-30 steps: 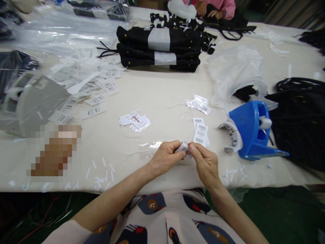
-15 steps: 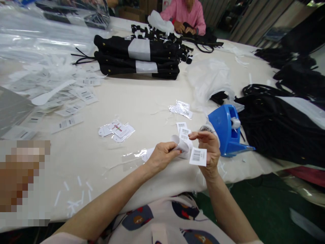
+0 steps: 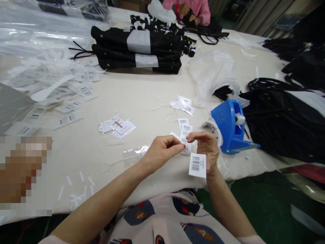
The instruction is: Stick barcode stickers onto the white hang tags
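My left hand [image 3: 161, 151] pinches the edge of a white backing strip [image 3: 175, 137] between thumb and forefinger, just above the table's near edge. My right hand [image 3: 207, 147] is beside it, fingers curled, with a white barcode sticker [image 3: 197, 165] hanging from its palm side. A few more barcode labels [image 3: 185, 129] lie on the cream table [image 3: 142, 98] right behind both hands. A blue tape dispenser [image 3: 230, 127] stands just right of my right hand.
Small bagged tags [image 3: 118, 126] and clear packets [image 3: 183, 104] lie mid-table. Loose barcode labels [image 3: 68, 91] spread at left. Stacked black garments [image 3: 138, 51] sit at the back, more black fabric [image 3: 284, 118] at right, a clear plastic bag [image 3: 213, 73] between. Another person's hands [image 3: 188, 12] work at the far end.
A second ago both hands were pinched together on a folded strip. They have drawn apart, and the peeled barcode sticker now hangs lower from my right hand. The camera view shifted right.
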A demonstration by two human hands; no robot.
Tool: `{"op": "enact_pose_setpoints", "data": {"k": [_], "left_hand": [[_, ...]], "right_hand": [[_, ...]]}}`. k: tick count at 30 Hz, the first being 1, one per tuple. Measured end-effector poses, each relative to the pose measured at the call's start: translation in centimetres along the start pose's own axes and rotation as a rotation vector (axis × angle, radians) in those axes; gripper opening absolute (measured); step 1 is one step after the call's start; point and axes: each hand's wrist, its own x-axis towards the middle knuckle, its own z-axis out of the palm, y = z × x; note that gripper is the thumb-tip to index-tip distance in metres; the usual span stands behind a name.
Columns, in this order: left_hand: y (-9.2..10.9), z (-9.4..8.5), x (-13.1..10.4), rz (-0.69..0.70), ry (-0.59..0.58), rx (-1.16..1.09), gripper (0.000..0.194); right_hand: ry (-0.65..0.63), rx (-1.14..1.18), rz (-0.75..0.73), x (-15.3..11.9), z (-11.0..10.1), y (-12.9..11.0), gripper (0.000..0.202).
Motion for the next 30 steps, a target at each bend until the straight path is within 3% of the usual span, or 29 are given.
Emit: {"op": "enact_pose_setpoints", "data": {"k": [3, 7, 9, 11, 14, 16, 19, 24, 30], "left_hand": [[1.4, -0.2, -0.5, -0.134, -0.212, -0.33, 0.021], [1.8, -0.5, -0.7, -0.222, -0.272, -0.459, 0.015], [1.6, -0.6, -0.8, -0.2, -0.136, -0.449, 0.013], [1.3, -0.9, -1.0, -0.142, 0.09, -0.409, 0.013], [0.7, -1.3, -1.2, -0.066, 0.387, -0.334, 0.013], [0.2, -1.6, -1.4, -0.03, 0.495, -0.311, 0.012], [-0.4, -1.7, -1.5, 0.0, 0.556, -0.318, 0.012], [-1.1, -1.3, -1.8, -0.012, 0.557, -0.35, 0.01], [-1.3, -1.9, -1.9, -0.008, 0.626, -0.39, 0.01]], "right_hand": [[-0.064, 0.038, 0.051, -0.3, 0.7, 0.1, 0.065], [-0.132, 0.082, 0.143, -0.6, 1.2, 0.3, 0.062], [-0.13, 0.151, 0.216, -0.6, 1.3, 0.3, 0.061], [-0.07, 0.252, 0.307, -0.5, 1.4, 0.1, 0.054], [0.073, 0.346, 0.437, -0.6, 1.9, -0.4, 0.031], [0.1, 0.335, 0.503, -0.9, 2.5, -0.9, 0.017], [0.069, 0.291, 0.54, -1.5, 3.7, -1.5, 0.012], [0.055, 0.223, 0.547, -1.8, 5.0, -1.4, 0.006], [0.015, 0.115, 0.567, -2.1, 4.2, -1.9, 0.009]]}}
